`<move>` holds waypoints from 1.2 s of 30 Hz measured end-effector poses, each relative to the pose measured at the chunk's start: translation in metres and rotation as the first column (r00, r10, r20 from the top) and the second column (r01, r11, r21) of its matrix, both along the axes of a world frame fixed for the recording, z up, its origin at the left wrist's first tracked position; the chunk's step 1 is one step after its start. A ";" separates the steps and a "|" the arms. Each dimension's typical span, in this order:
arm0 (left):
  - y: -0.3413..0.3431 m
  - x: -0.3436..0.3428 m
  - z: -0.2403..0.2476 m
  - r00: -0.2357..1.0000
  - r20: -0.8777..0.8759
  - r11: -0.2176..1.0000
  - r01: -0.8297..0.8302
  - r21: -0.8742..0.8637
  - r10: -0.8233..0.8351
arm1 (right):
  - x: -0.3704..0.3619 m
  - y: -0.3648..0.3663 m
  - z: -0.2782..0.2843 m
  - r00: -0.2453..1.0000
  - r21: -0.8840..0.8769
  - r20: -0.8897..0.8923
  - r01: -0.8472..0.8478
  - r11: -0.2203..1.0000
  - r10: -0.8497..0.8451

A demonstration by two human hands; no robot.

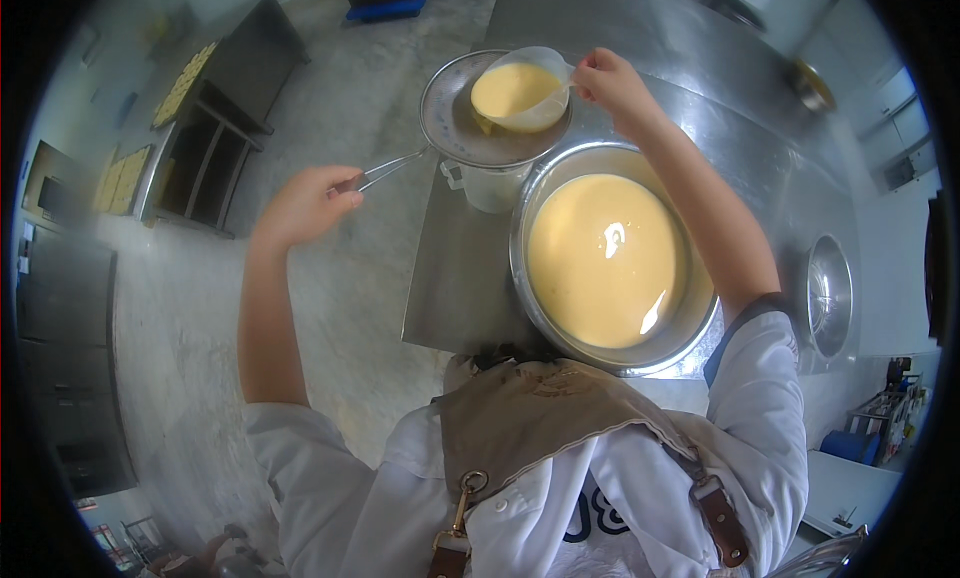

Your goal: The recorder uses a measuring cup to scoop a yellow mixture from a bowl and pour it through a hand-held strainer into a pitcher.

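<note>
My left hand grips the wire handle of a round mesh strainer, fingers closed around it. The strainer lies over the mouth of a translucent plastic pitcher with a side handle. My right hand is closed on the handle of a translucent measuring jug. Pale yellow liquid fills much of the jug, which tilts over the strainer; a little yellow shows in the mesh below its lip. Close to me, right of the pitcher, stands a large metal bowl of the same-coloured liquid.
The steel table ends at its left edge, just beyond the pitcher. An upright-looking metal bowl is at the far right, and a gold-coloured pan farther back. Across the floor at left stands a steel bench with rows of pale pieces.
</note>
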State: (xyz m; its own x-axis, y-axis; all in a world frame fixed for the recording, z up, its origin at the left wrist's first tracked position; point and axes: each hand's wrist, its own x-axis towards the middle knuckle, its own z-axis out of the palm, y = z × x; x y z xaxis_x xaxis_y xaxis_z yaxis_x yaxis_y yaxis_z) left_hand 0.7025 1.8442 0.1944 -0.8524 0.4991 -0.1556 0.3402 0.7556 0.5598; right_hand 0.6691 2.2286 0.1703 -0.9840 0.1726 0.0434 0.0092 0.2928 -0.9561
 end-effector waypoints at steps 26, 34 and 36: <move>0.000 -0.001 0.002 1.000 -0.003 1.000 0.021 -0.018 -0.021 | 0.000 -0.004 0.017 0.999 0.223 -0.027 -0.019 0.975 0.025; 0.001 -0.001 0.006 1.000 0.018 0.998 0.025 -0.053 -0.024 | 0.000 -0.006 0.016 0.997 0.277 -0.074 0.003 0.961 0.018; 0.001 0.000 0.005 1.000 0.003 0.999 0.009 -0.043 -0.009 | 0.000 -0.005 0.017 0.997 0.284 -0.066 -0.007 0.959 0.027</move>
